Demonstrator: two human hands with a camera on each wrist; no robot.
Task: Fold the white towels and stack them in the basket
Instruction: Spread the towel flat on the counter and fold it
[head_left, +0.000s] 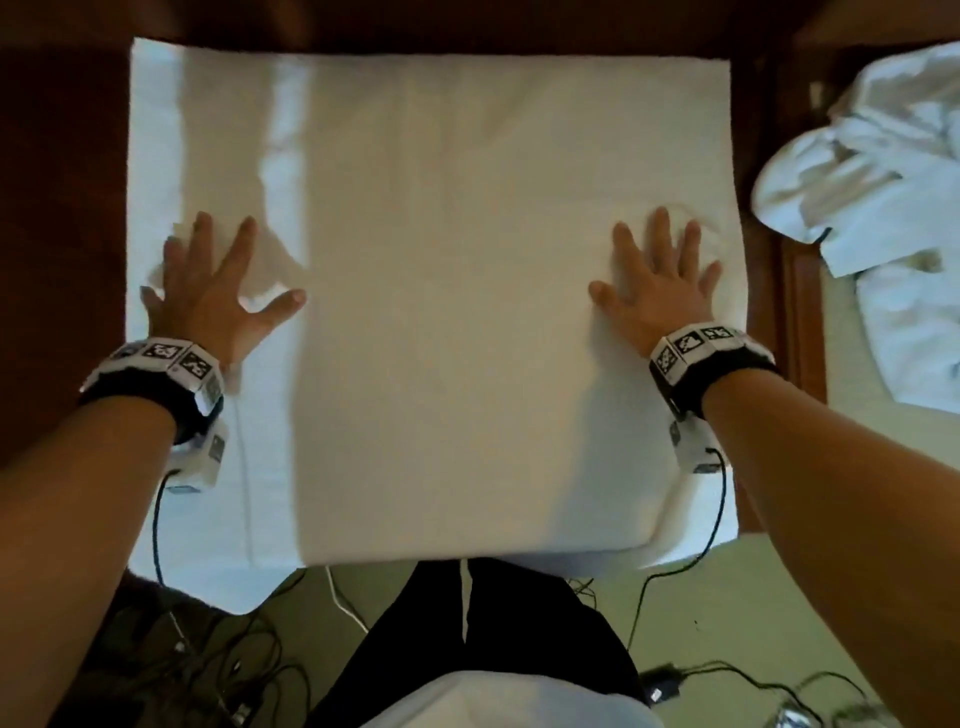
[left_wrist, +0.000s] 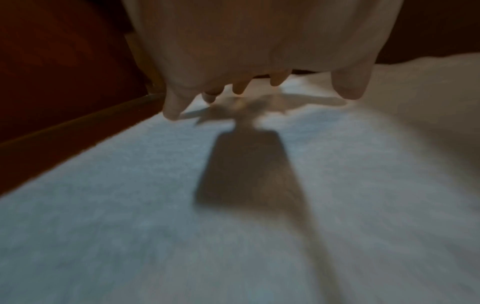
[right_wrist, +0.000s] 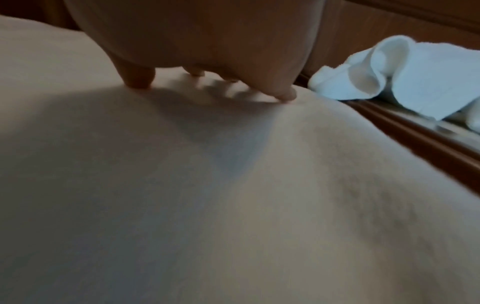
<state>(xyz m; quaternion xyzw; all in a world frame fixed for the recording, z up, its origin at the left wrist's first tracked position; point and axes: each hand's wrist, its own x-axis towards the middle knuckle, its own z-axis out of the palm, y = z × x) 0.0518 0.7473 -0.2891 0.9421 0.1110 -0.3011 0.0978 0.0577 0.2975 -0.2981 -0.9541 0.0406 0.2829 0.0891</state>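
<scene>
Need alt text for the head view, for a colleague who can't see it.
Both hands, left hand and right hand, press flat with spread fingers on a white towel laid over a dark wooden table. Crumpled white towels lie to the right.

A towel (head_left: 441, 291) lies on the table (head_left: 62, 208), with a towel heap (head_left: 878, 171) to its right.

The white towel (head_left: 441, 291) spread in the middle is soft matt cloth with a fine, fuzzy terry nap, and a flat woven band runs along its left part. On the right, the crumpled towels (head_left: 872, 208) are the same matt looped cloth, their hems smoother. The table (head_left: 802, 291) edge showing beside them is dark reddish wood with a smooth, faintly glossy finish. Both wrist bands (head_left: 150, 384) look like black matt fabric carrying stiff white printed tags. The thin black cables (head_left: 719, 499) near the body look like smooth plastic
</scene>
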